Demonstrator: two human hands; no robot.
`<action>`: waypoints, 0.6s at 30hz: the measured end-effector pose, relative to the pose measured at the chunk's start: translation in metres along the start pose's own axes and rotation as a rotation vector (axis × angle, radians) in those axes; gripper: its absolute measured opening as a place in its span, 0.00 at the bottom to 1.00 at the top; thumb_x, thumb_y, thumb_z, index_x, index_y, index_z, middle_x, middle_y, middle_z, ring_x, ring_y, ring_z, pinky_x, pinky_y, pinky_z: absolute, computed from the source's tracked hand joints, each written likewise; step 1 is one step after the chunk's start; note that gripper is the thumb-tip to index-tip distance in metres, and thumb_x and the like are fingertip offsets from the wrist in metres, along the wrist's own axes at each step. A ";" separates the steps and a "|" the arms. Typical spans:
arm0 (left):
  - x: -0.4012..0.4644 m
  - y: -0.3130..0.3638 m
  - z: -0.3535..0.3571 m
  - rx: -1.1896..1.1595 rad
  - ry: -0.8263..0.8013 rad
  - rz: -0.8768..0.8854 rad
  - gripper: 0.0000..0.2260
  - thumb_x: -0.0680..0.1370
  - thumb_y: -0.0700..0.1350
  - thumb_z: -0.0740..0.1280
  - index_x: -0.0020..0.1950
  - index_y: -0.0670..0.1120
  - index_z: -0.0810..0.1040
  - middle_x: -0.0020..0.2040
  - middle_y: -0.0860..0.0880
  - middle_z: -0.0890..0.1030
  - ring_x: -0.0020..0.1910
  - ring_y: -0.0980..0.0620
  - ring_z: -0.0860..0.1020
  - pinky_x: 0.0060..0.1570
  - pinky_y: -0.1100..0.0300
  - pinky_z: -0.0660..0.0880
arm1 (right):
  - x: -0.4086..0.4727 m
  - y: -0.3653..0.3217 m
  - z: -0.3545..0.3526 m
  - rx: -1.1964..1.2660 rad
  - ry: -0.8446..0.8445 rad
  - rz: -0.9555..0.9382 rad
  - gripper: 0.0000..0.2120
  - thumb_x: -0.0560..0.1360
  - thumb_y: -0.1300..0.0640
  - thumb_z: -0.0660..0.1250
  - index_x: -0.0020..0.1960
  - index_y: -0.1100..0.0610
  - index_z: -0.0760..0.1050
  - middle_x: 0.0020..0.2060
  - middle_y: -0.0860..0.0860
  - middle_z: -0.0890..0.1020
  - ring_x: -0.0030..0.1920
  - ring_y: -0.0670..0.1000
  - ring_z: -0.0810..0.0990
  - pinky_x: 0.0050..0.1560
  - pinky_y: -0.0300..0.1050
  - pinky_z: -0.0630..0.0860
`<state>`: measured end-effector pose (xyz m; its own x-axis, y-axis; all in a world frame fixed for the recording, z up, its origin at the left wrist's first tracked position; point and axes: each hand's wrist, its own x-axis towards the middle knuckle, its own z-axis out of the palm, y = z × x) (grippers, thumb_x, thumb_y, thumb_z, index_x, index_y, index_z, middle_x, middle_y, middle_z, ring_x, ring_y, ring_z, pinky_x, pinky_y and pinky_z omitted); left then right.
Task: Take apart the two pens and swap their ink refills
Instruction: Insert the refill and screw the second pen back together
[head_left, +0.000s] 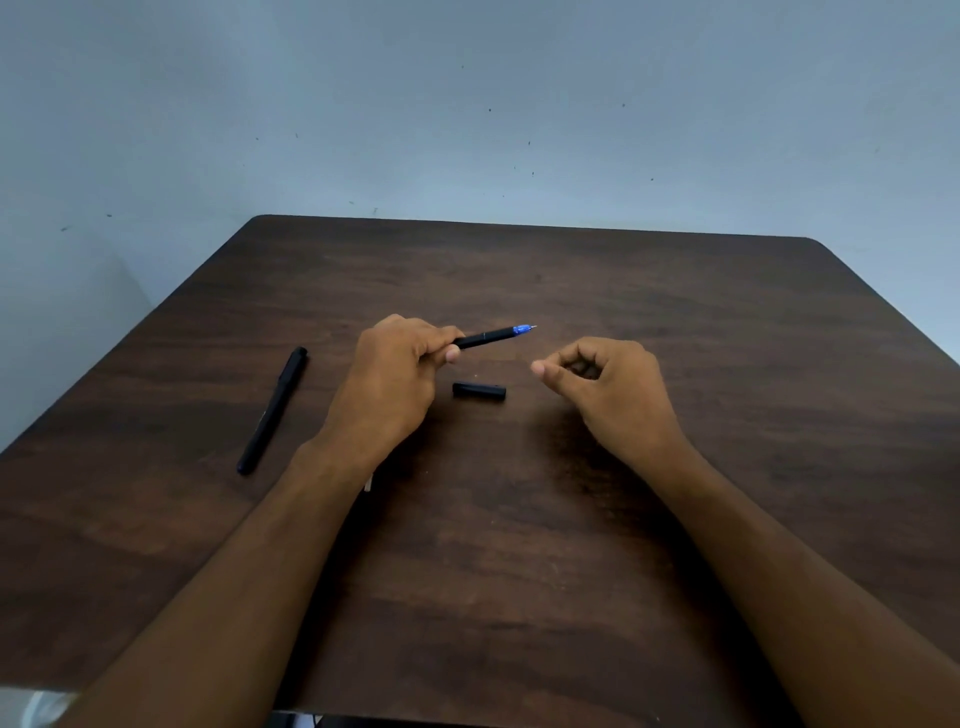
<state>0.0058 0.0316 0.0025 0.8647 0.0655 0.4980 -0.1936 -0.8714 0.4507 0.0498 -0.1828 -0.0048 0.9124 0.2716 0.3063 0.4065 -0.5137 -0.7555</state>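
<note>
Left hand (397, 366) clamped on uncapped pen (488, 336), blue tip pointing right. Cap (479, 391) on table (675, 312) below it. Right hand (602, 384) loosely curled, empty. Second pen (272, 410) lies capped, far left (untouched). Next, probably: pinch the blue tip section, twist gently, barrel kept steady.

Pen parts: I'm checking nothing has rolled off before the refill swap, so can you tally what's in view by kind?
Capped pens lying on the table: 1, the black pen at the left.
Uncapped pens: 1, the blue-tipped pen held in the left hand.
Loose caps: 1, the black cap between the hands.
Total: 3 pieces. The right hand looks empty.
</note>
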 end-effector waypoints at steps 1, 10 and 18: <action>0.001 -0.001 -0.001 0.014 -0.008 -0.008 0.07 0.80 0.41 0.67 0.54 0.44 0.85 0.46 0.45 0.85 0.47 0.47 0.79 0.50 0.48 0.77 | 0.000 0.000 0.000 -0.051 -0.026 -0.008 0.03 0.75 0.52 0.73 0.47 0.50 0.83 0.40 0.45 0.83 0.38 0.42 0.79 0.41 0.34 0.75; 0.004 -0.007 0.002 0.055 -0.064 -0.063 0.10 0.81 0.43 0.65 0.59 0.45 0.83 0.51 0.45 0.84 0.51 0.47 0.80 0.54 0.48 0.77 | 0.002 -0.014 0.027 -0.464 -0.211 -0.214 0.19 0.80 0.45 0.64 0.68 0.50 0.75 0.51 0.47 0.75 0.53 0.45 0.68 0.49 0.39 0.67; 0.003 -0.010 0.004 0.024 -0.032 -0.054 0.10 0.80 0.45 0.66 0.59 0.47 0.83 0.47 0.47 0.84 0.48 0.48 0.79 0.49 0.47 0.78 | 0.004 -0.017 0.027 -0.439 -0.174 -0.239 0.12 0.80 0.51 0.66 0.61 0.51 0.82 0.48 0.50 0.82 0.50 0.50 0.75 0.51 0.46 0.73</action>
<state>0.0123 0.0387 -0.0041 0.8882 0.0974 0.4489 -0.1352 -0.8785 0.4583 0.0452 -0.1512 -0.0061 0.7858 0.5344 0.3114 0.6177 -0.7034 -0.3517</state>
